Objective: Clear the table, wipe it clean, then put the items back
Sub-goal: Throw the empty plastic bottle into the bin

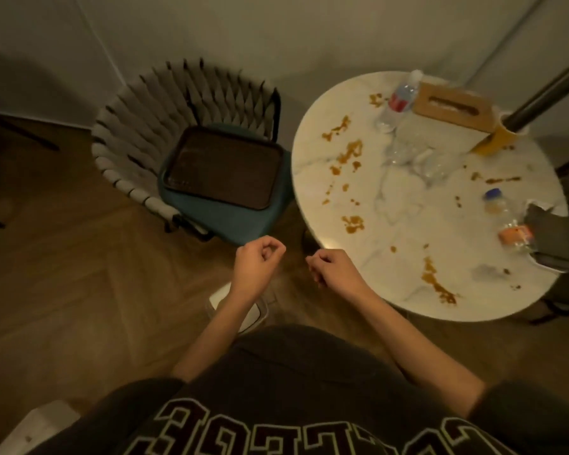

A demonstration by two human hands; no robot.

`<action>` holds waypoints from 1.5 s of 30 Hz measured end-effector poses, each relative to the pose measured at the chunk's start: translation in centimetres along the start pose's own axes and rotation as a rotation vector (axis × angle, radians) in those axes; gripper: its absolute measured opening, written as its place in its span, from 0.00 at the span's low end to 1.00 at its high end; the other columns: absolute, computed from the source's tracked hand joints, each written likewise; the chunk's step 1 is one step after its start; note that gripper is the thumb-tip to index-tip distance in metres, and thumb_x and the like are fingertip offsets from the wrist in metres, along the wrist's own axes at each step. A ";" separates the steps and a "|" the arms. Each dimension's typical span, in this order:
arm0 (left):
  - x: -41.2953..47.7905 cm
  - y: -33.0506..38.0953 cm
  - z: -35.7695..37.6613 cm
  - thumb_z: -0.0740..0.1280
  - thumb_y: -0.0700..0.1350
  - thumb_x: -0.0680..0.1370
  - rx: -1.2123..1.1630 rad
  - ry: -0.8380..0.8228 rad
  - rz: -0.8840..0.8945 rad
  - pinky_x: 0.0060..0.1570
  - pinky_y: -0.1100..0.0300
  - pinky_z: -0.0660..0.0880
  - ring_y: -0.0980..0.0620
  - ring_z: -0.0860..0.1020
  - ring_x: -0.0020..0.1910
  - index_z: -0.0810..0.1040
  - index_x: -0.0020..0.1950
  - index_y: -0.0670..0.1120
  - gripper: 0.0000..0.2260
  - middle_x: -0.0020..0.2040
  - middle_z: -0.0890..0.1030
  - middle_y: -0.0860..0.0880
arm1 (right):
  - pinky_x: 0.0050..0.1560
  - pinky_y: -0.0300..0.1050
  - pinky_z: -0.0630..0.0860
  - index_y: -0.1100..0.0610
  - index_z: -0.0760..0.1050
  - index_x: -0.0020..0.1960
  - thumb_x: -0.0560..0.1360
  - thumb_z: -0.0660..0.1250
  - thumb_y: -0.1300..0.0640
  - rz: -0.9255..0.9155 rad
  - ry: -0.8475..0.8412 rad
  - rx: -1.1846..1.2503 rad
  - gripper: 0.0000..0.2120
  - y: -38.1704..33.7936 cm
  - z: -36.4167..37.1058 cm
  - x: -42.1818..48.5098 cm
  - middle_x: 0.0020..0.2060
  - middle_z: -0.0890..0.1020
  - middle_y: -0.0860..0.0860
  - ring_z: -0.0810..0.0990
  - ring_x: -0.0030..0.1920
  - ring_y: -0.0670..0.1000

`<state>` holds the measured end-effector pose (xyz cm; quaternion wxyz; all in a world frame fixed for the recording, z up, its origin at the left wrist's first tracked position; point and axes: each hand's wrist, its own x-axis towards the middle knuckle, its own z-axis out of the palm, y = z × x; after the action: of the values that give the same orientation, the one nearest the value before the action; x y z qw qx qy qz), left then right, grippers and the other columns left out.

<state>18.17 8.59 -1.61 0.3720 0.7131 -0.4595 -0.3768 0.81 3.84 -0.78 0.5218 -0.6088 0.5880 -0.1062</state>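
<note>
Barely started by the looks of it. Round table (408, 257) still loaded: water bottle (397, 101), tissue box (454, 110), a few clear glasses (418, 156), second bottle (506, 218) near the right edge, brown smears (349, 152) all over. Nothing wiped yet. Dark tray (224, 167) sitting empty on the chair (184, 126) beside it, probably the drop spot. Left hand (255, 267) and right hand (334, 269) loosely curled over the floor, holding nothing, touching nothing.
</note>
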 end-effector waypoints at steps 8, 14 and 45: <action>-1.4 6.7 12.0 0.65 0.53 0.78 0.128 -0.183 0.059 0.39 0.47 0.75 0.51 0.75 0.32 0.76 0.35 0.45 0.15 0.32 0.76 0.49 | 0.35 0.44 0.73 0.63 0.72 0.33 0.79 0.64 0.55 0.110 0.165 0.046 0.18 9.0 -13.6 -5.3 0.27 0.74 0.57 0.73 0.26 0.50; -1.9 10.9 21.9 0.67 0.48 0.77 0.275 -0.219 0.164 0.49 0.55 0.78 0.59 0.77 0.45 0.79 0.45 0.53 0.01 0.50 0.79 0.56 | 0.40 0.42 0.74 0.56 0.76 0.33 0.77 0.66 0.57 0.149 0.330 0.004 0.14 17.4 -25.0 -6.8 0.29 0.79 0.51 0.78 0.32 0.49; 0.9 10.3 28.4 0.63 0.48 0.77 0.799 -0.373 -0.285 0.63 0.52 0.71 0.42 0.75 0.61 0.48 0.79 0.49 0.34 0.66 0.74 0.41 | 0.58 0.53 0.73 0.59 0.66 0.68 0.76 0.67 0.48 0.185 0.397 -0.148 0.26 25.1 -36.1 6.2 0.62 0.74 0.59 0.76 0.59 0.60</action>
<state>-10.40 -0.62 -5.20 -0.0763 0.7766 -0.5251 -0.3396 -39.43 -13.81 -7.23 0.3573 -0.5563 0.7385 -0.1320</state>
